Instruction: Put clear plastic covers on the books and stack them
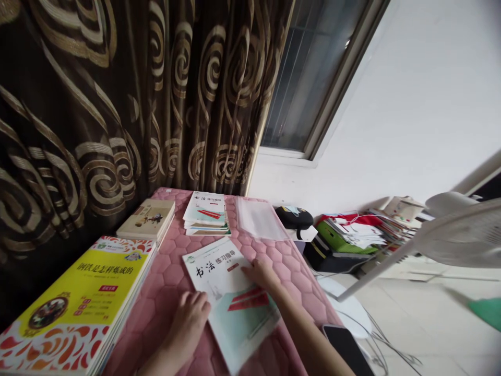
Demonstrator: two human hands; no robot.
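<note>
A thin calligraphy workbook lies at a slant on the pink quilted cover, its front facing up with black characters and a red building on pale green. My left hand is at its left edge, fingers curled in against the edge; the fingertips are partly hidden. From the right, my right hand grips the opposite edge, with a digit reaching over the front. Just beyond lies a small stack of similar workbooks, topped by one with a matching front.
A yellow-covered book tops a pile at left, with a beige book behind. Clear plastic sleeves lie at the far right of the pink cover. A dark phone, a white fan and piled bags are at right.
</note>
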